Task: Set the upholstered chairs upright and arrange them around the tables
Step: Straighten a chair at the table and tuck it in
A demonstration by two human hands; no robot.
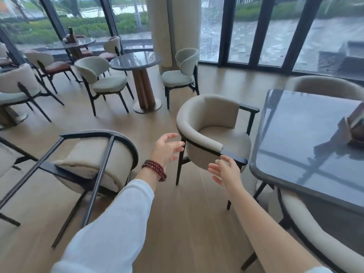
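A cream tub chair [208,123] with a dark frame stands upright in the middle, next to the grey square table [307,146] on the right. My left hand [167,148], with red beads on its wrist, hovers open just left of the chair's back. My right hand [226,172] is open too, close below the chair's near armrest tip and not gripping it. A second cream chair [92,162] lies tipped on its side at the left, its dark legs pointing toward me. Two more cream chairs show behind the table [325,85] and at its near corner [323,239].
A round grey table [136,60] on a wooden pedestal stands further back with pale green chairs [102,79] around it. More tables and chairs line the left window side. A thick column and glass walls close the back. A wooden box [356,125] sits on the square table.
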